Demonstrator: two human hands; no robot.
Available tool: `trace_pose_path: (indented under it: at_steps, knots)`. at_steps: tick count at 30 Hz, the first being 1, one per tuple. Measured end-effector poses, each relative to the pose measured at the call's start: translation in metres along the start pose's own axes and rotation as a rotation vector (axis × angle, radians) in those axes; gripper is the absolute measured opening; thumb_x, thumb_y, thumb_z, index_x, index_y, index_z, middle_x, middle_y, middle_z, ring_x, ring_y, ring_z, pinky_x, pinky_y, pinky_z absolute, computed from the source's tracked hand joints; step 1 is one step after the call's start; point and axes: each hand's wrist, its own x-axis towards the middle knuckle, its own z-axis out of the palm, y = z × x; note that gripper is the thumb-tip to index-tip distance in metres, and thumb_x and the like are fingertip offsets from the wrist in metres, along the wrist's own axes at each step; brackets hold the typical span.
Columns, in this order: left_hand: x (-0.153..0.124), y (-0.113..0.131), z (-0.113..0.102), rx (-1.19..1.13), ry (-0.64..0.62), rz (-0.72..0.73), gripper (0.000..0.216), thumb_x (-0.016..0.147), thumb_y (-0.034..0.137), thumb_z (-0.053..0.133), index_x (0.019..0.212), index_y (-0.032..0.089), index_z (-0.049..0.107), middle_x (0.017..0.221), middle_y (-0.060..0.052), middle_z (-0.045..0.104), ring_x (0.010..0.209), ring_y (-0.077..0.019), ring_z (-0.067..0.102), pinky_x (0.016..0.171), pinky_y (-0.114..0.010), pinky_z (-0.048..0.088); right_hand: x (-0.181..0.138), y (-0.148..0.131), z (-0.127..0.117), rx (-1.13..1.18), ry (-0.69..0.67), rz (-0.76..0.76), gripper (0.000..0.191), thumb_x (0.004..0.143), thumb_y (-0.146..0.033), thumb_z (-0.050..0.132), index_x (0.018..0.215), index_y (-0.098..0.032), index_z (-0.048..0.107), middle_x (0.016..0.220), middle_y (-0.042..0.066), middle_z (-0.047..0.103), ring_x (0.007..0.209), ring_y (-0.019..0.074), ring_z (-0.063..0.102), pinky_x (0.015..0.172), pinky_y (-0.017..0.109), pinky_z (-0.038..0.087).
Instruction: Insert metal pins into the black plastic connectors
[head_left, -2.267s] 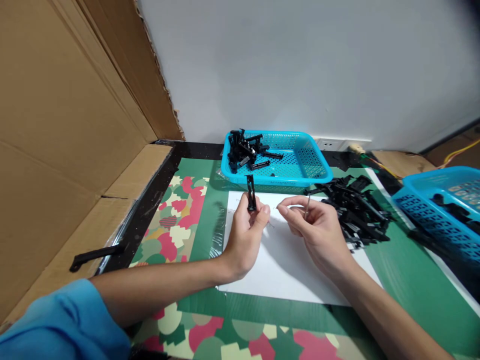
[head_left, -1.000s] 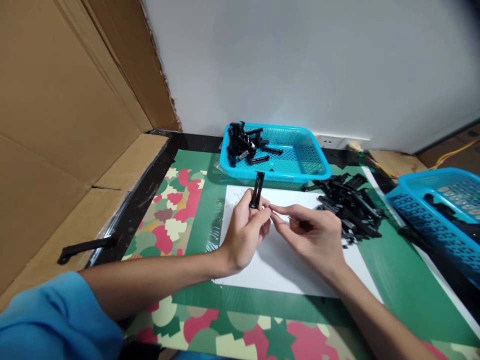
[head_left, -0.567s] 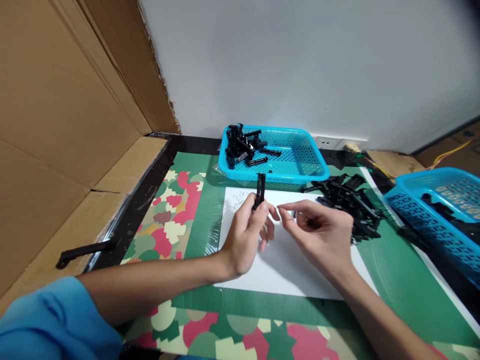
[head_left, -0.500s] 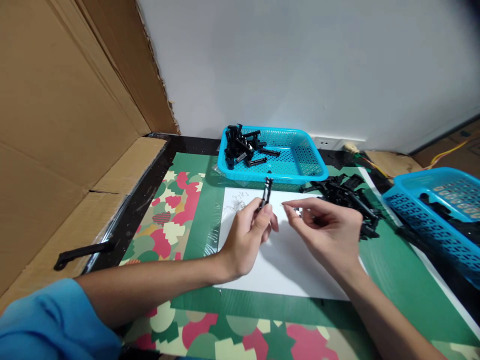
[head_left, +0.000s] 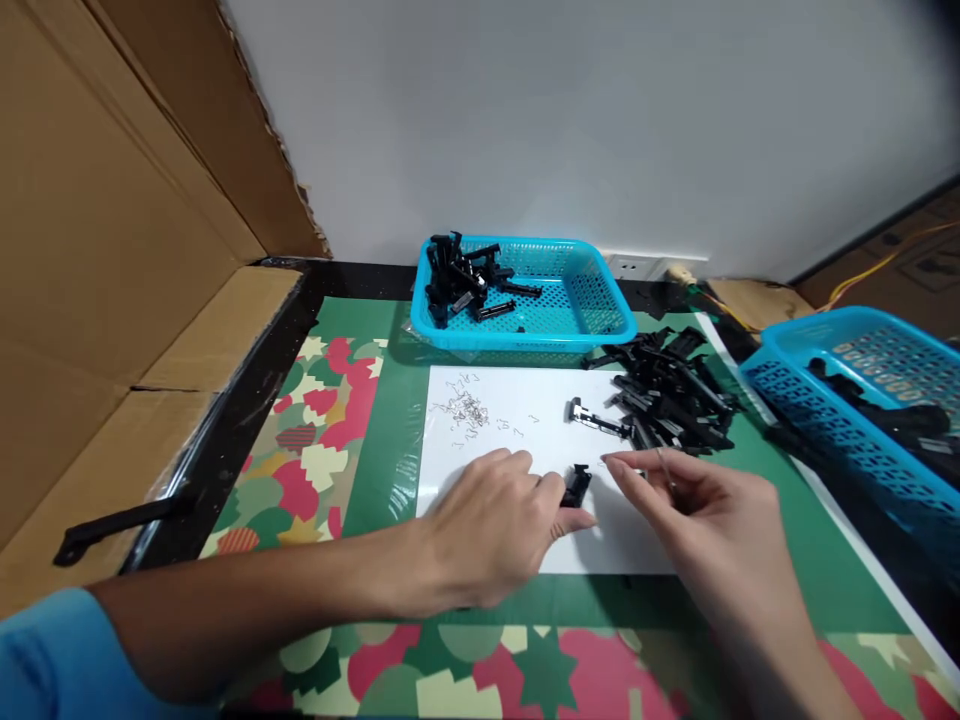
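My left hand (head_left: 499,515), back upward, is closed around a slim black plastic part (head_left: 577,487), whose far end sticks out past the thumb and fingers. Just to its right, my right hand (head_left: 705,510) pinches thumb and forefinger together. Whatever sits at those fingertips is too small to make out. Both hands are over a white sheet (head_left: 495,470). A heap of tiny bent wire pieces (head_left: 469,412) lies on the sheet's left side, with a few strays nearby. Beyond my right fingertips rests another black part (head_left: 598,420).
A pile of black plastic parts (head_left: 675,390) lies right of the sheet. Behind stands a blue basket (head_left: 525,342) with similar parts; a second blue basket (head_left: 825,390) is at right. Cardboard (head_left: 112,220) walls the left, near a black bar (head_left: 120,525).
My left hand has turned palm down and moved right and nearer with its black part. My right hand has shifted right and nearer, still pinching. A black part now shows on the sheet.
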Motion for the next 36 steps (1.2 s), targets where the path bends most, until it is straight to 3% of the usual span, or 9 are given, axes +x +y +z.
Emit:
trace_pose_path:
  at_steps: [5, 12, 27, 32, 36]
  knots:
    - [0.001, -0.002, 0.001, 0.037, 0.039, 0.061, 0.062, 0.118, 0.053, 0.024, 0.088, 0.017, 0.064, 0.076, -0.007, 0.063, 0.073, -0.0264, 0.061, 0.069, -0.039, 0.047, -0.007, 0.017, 0.009, -0.033, 0.003, 0.004, 0.039, 0.088, -0.056, 0.079, 0.087, -0.017, 0.086, 0.057, -0.001, 0.047, 0.054, 0.0136, 0.039, 0.047, 0.027, 0.028]
    - [0.001, -0.001, 0.002, 0.053, 0.058, 0.088, 0.060, 0.118, 0.053, 0.028, 0.087, 0.016, 0.065, 0.075, -0.007, 0.063, 0.072, -0.0258, 0.061, 0.068, -0.040, 0.045, -0.009, 0.010, 0.014, -0.124, 0.040, -0.104, 0.036, 0.090, -0.050, 0.075, 0.081, -0.016, 0.085, 0.053, -0.005, 0.037, 0.049, 0.0117, 0.035, 0.047, 0.028, 0.024]
    - [0.001, -0.002, 0.003, 0.079, 0.037, 0.113, 0.057, 0.118, 0.050, 0.031, 0.089, 0.016, 0.065, 0.075, -0.007, 0.065, 0.073, -0.0261, 0.062, 0.071, -0.040, 0.046, -0.019, 0.010, 0.020, -0.200, 0.060, -0.215, 0.032, 0.098, -0.044, 0.069, 0.085, -0.018, 0.080, 0.056, -0.006, 0.044, 0.050, 0.0120, 0.040, 0.048, 0.026, 0.031]
    - [0.001, -0.002, 0.001, 0.098, 0.023, 0.137, 0.056, 0.118, 0.048, 0.032, 0.087, 0.015, 0.065, 0.075, -0.008, 0.065, 0.074, -0.0261, 0.064, 0.071, -0.040, 0.046, -0.017, 0.012, 0.020, -0.209, 0.021, -0.252, 0.031, 0.099, -0.043, 0.068, 0.084, -0.017, 0.078, 0.056, -0.005, 0.045, 0.050, 0.0121, 0.040, 0.049, 0.027, 0.032]
    - [0.001, -0.001, 0.001, 0.122, 0.034, 0.167, 0.049, 0.118, 0.045, 0.038, 0.090, 0.015, 0.065, 0.077, -0.007, 0.066, 0.075, -0.0263, 0.065, 0.072, -0.041, 0.047, -0.011, 0.011, 0.013, -0.199, -0.076, -0.215, 0.033, 0.101, -0.044, 0.066, 0.086, -0.017, 0.079, 0.058, -0.003, 0.055, 0.053, 0.0140, 0.046, 0.052, 0.028, 0.036]
